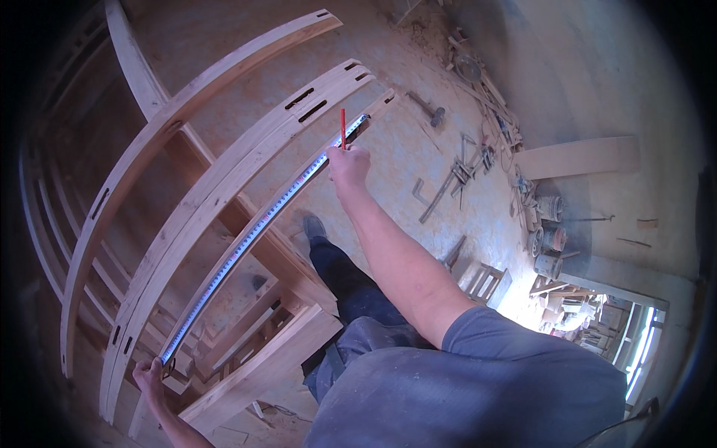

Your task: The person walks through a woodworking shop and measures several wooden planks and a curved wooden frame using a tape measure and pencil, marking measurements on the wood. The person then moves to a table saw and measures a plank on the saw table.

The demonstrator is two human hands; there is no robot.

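The tape measure (267, 216) stretches from the left fingers (154, 366), pinching one end, past the right fingers (341, 154), pinching a red pencil (343, 123).

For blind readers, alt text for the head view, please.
A person's left grip and right grip hold a tape along a beam; the right also holds a red pencil. More beams lie leftward, a hammer on the floor.
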